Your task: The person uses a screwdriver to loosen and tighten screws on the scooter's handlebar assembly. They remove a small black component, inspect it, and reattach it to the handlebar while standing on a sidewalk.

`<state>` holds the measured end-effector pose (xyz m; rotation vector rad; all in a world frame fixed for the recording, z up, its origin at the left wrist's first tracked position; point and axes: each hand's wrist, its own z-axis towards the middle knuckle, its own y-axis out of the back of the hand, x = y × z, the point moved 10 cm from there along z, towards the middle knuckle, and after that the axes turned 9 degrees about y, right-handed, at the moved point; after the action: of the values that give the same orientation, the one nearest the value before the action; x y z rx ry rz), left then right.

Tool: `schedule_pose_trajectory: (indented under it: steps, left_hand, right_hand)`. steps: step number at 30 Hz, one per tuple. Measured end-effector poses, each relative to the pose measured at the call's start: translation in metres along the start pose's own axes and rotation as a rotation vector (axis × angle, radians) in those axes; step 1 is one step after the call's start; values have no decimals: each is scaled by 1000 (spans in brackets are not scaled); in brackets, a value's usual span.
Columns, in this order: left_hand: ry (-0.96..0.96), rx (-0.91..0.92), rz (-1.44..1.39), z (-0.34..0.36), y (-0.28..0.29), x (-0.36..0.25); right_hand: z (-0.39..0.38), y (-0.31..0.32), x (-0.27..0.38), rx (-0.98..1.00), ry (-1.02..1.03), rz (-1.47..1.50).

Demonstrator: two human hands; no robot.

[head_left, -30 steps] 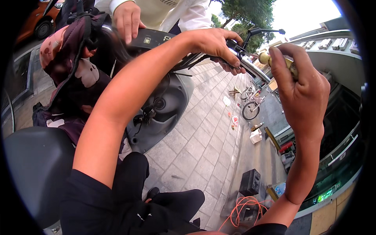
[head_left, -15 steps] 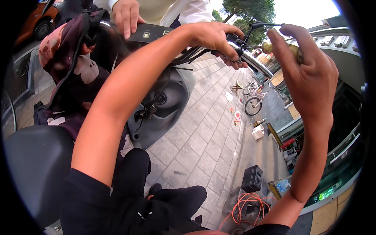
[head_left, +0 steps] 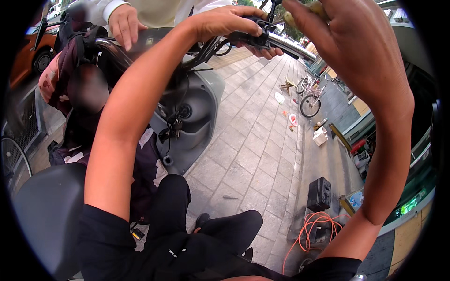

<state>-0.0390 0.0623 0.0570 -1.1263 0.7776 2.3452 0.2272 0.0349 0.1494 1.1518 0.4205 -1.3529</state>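
A black handlebar fitting with a lever [head_left: 257,40] is held near the top of the view, in front of the grey plastic scooter front panel [head_left: 202,105]. It is clasped by the left hand [head_left: 221,21], thumb above and fingers below; this grip is narrow, closed on the fitting. A pale yellow rounded tool handle [head_left: 288,18] is pinched in the right hand [head_left: 358,49], grip narrow too, held just beside the black upright stem [head_left: 272,13] on the fitting. Tool tip cannot be made out; contact cannot be told. The step in hand is judged to be tool work on the fitting, probably a fastener; the next move seems to call for the fitting being kept steady and the tool lined up. A co-worker's hand [head_left: 124,24] is rested by the dark panel [head_left: 151,39].
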Motion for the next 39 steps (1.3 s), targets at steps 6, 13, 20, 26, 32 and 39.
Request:
schedule_pose_trajectory:
  steps: [6,13,20,26,32,39]
  left_hand:
    - [49,181,-123,10,1,9]
    - [29,208,-133,19,-8,5]
    - [31,123,-82,5,2,1]
    - [-19,18,48,13,5,8]
    - [-42,47,13,2,2,0]
    - [-17,32,-23,6,1,0]
  right_hand:
    - [4,6,11,74,94,38]
    - [5,-2,9,28,-18,-72]
    - [16,-7,12,56,99,52]
    - [-1,-15,-11,-70,-175,30]
    - [-18,-29,-29,155,-62,240]
    - [-17,-37,-23,140,283,-517]
